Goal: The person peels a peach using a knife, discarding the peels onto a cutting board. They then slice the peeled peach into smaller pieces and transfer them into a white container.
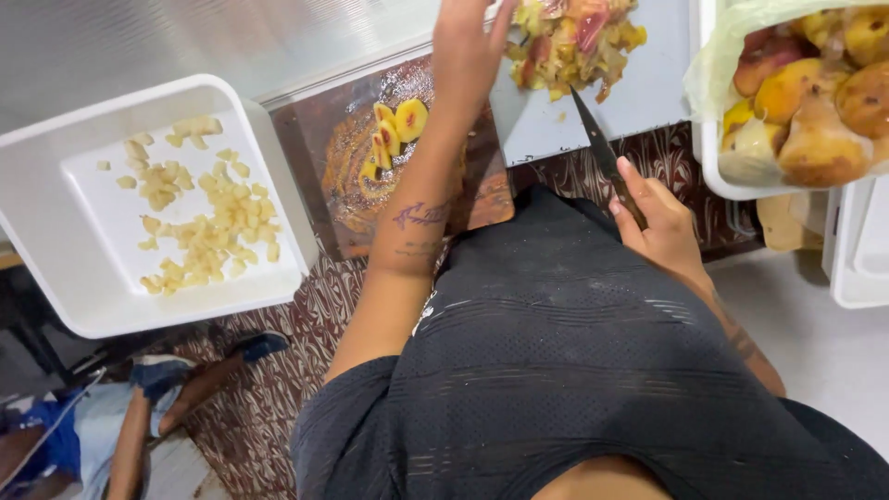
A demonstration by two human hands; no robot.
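My right hand (659, 222) grips a dark-handled knife (594, 137) whose blade points up onto a pale grey cutting board (648, 97). A heap of yellow and red fruit peelings (574, 37) lies at that board's far edge. My left hand (468, 46) reaches up to the left side of the heap; its fingertips run out of view, so I cannot see whether it holds anything. Under my left forearm, a few yellow peach slices (394, 134) rest on a brown patterned board (338, 199).
A white square tray (56, 157) on the left holds several small diced fruit pieces (194, 213). At top right a bag-lined white tub (718, 157) is full of whole peaches (820, 93). Another white container (857, 255) sits below it. Another person's legs (139, 417) show at bottom left.
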